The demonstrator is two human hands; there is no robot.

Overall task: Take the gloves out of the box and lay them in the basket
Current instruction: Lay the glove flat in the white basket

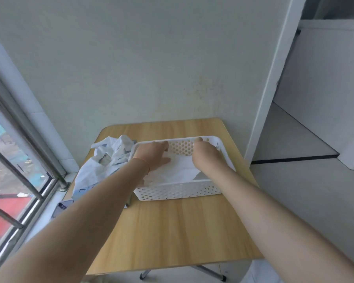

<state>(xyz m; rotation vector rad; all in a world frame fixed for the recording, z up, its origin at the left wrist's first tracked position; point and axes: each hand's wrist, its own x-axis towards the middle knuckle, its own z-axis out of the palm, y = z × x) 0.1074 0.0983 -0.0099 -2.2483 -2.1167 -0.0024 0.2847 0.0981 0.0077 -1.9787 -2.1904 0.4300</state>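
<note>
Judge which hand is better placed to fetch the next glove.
Left, probably: the left hand is at the basket's left side, nearest the crumpled white bag; the right hand is farther away.

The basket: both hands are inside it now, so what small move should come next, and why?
Probably flatten the white gloves against the floor of the basket, then lift both hands out. The left hand and right hand both reach into the basket over the white material, which looks rumpled. Whether the fingers pinch it cannot be told.
</note>
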